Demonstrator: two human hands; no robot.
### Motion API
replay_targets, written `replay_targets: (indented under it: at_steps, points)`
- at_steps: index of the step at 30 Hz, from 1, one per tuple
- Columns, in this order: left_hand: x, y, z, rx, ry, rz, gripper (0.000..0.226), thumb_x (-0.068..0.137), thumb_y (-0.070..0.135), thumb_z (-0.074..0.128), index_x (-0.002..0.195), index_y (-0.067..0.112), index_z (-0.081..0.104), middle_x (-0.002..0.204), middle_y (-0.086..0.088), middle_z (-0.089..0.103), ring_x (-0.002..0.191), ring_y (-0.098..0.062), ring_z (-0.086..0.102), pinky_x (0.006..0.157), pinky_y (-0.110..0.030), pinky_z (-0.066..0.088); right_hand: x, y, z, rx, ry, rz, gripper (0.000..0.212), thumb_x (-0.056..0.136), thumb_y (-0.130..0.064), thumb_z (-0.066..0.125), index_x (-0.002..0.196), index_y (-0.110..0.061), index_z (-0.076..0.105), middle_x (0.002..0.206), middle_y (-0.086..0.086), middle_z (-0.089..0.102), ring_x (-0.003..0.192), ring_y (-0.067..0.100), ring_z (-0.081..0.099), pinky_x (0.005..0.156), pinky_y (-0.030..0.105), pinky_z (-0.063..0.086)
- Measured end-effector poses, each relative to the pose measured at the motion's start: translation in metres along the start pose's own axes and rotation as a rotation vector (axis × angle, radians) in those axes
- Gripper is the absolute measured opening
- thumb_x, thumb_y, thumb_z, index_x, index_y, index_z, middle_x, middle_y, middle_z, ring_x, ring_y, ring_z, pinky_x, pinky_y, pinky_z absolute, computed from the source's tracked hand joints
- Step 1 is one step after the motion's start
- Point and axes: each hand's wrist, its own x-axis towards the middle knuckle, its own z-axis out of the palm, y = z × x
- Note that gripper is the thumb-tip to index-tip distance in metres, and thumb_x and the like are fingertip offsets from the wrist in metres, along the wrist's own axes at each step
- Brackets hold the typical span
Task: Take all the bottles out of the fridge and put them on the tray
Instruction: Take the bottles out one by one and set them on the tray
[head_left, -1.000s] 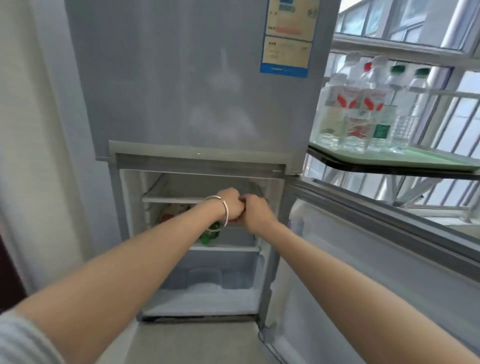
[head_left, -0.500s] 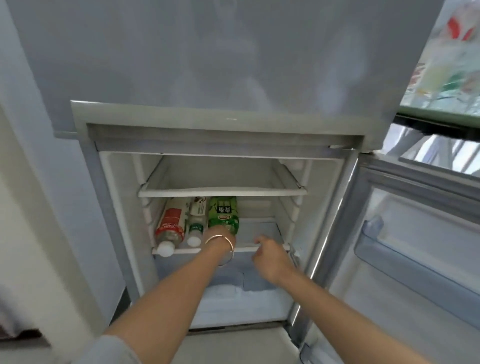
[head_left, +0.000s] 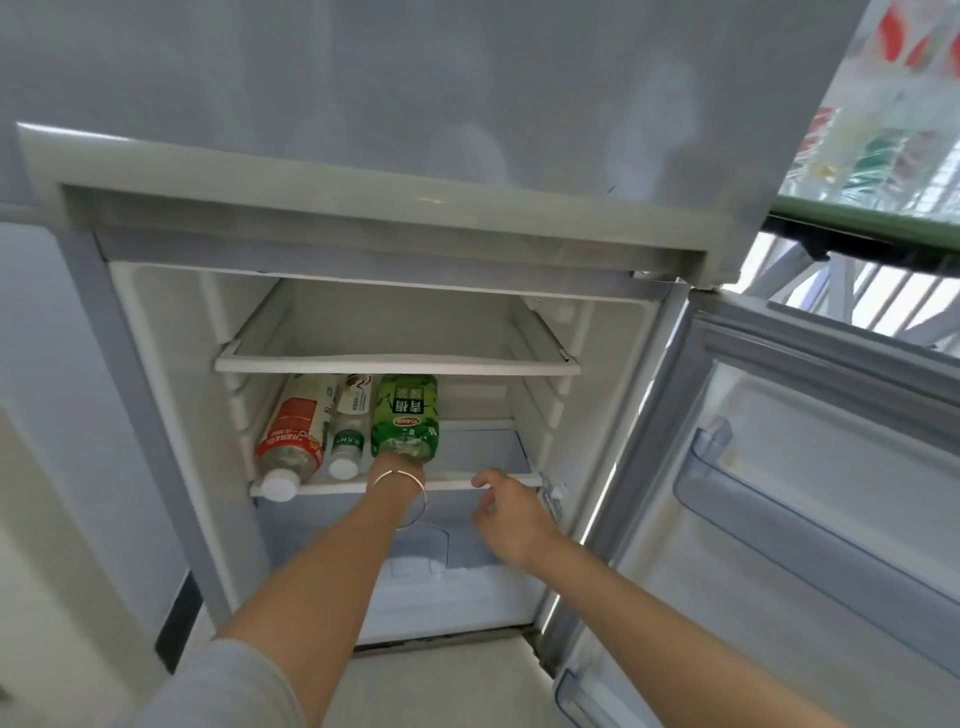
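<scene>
Pointing its neck nearward, the green-labelled plastic bottle (head_left: 405, 410) is gripped by the left hand (head_left: 399, 458), the right hand (head_left: 511, 514) loosely open just right.

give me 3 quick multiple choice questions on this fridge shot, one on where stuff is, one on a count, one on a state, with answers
1. Where do the bottles in the fridge lie?
A) top shelf
B) second shelf, left side
C) door bin

2. How many bottles lie there?
A) one
B) six
C) three

3. What is the right hand doing?
A) holding nothing, near the shelf's front edge
B) holding a bottle
C) gripping the door

Answers:
1 B: the red-label bottle, small white-capped bottle and green-label bottle lie side by side there.
2 C: those three are all that shows.
3 A: its fingers curl loosely round nothing, while the left hand is at the green-label bottle's neck end, fingers hidden.
</scene>
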Motion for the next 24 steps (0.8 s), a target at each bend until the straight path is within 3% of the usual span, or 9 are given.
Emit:
replay_targets:
  at_steps: [5,8,14,16,19,22,24]
  points:
    - [-0.032,0.013,-0.036,-0.026,0.146,-0.042,0.039,0.102,0.023,0.037,0.117,-0.004,0.06,0.124,-0.019,0.063,0.116,-0.032,0.059,0.094,-0.036,0.048,-0.013,-0.013,-0.012,-0.016,0.007,-0.049,0.039,0.091,-0.009,0.049,0.13,-0.012,0.048,0.113,0.004,0.047,0.096,0.018,0.049,0.084,0.024,0.045]
    - [-0.051,0.022,-0.064,-0.001,0.181,-0.05,0.041,0.101,0.028,0.037,0.112,-0.001,0.064,0.12,-0.019,0.065,0.112,-0.031,0.062,0.087,-0.035,0.05,-0.032,-0.025,-0.023,0.042,0.063,-0.107,0.04,0.091,-0.005,0.049,0.13,-0.011,0.051,0.123,0.007,0.053,0.1,0.014,0.048,0.091,0.022,0.041]
    - [-0.093,0.039,-0.102,0.136,0.231,-0.044,0.048,0.097,0.038,0.04,0.111,0.0,0.064,0.119,-0.017,0.066,0.11,-0.03,0.063,0.08,-0.031,0.047,-0.079,-0.043,-0.056,0.034,0.054,-0.189,0.036,0.09,-0.004,0.05,0.125,-0.009,0.055,0.114,0.007,0.058,0.098,0.021,0.054,0.085,0.025,0.042]
    - [-0.114,0.051,-0.118,0.19,0.246,-0.005,0.048,0.095,0.041,0.042,0.107,0.002,0.066,0.112,-0.015,0.068,0.105,-0.03,0.064,0.081,-0.031,0.049,-0.095,-0.048,-0.071,0.021,0.018,-0.229,0.04,0.091,-0.004,0.05,0.131,-0.003,0.051,0.126,0.014,0.059,0.112,0.027,0.056,0.084,0.023,0.041]
    - [-0.153,0.074,-0.148,0.284,0.25,0.051,0.051,0.09,0.05,0.046,0.104,0.006,0.067,0.096,-0.012,0.066,0.086,-0.028,0.062,0.075,-0.033,0.049,-0.119,-0.056,-0.09,0.019,0.002,-0.298,0.042,0.091,-0.009,0.056,0.131,0.0,0.05,0.127,0.017,0.06,0.116,0.029,0.055,0.085,0.022,0.041]
    - [-0.196,0.103,-0.179,0.373,0.312,0.154,0.05,0.083,0.058,0.044,0.088,0.013,0.065,0.094,-0.008,0.067,0.08,-0.025,0.059,0.073,-0.031,0.048,-0.133,-0.063,-0.1,0.072,-0.02,-0.305,0.071,0.083,-0.021,0.07,0.142,-0.007,0.032,0.135,0.012,0.054,0.123,0.031,0.053,0.1,0.035,0.045]
    - [-0.232,0.129,-0.201,0.406,0.394,0.221,0.048,0.079,0.061,0.042,0.079,0.016,0.06,0.086,-0.005,0.063,0.082,-0.025,0.061,0.073,-0.031,0.048,-0.147,-0.068,-0.113,0.176,-0.005,-0.302,0.095,0.074,-0.027,0.079,0.145,-0.012,0.017,0.136,0.004,0.053,0.125,0.025,0.053,0.101,0.035,0.044]
